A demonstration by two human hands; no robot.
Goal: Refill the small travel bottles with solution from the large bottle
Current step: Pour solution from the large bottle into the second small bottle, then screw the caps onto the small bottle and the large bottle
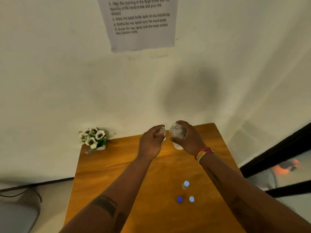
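Observation:
My right hand (188, 138) grips the large clear bottle (177, 132), uncapped, its open mouth up and tilted slightly left. My left hand (151, 142) holds a small clear travel bottle (162, 130) just left of it, mouths close together above the far part of the wooden table (117, 174). Nearer me stands another small travel bottle (185, 184) with a light blue cap. Two loose caps lie in front of it: a dark blue cap (179, 199) and a light blue cap (191, 199).
A small pot of white flowers (93, 137) stands at the table's far left corner against the wall. A printed instruction sheet (139, 22) hangs on the wall. A dark frame (276, 157) runs along the right; a grey seat (16, 214) sits lower left.

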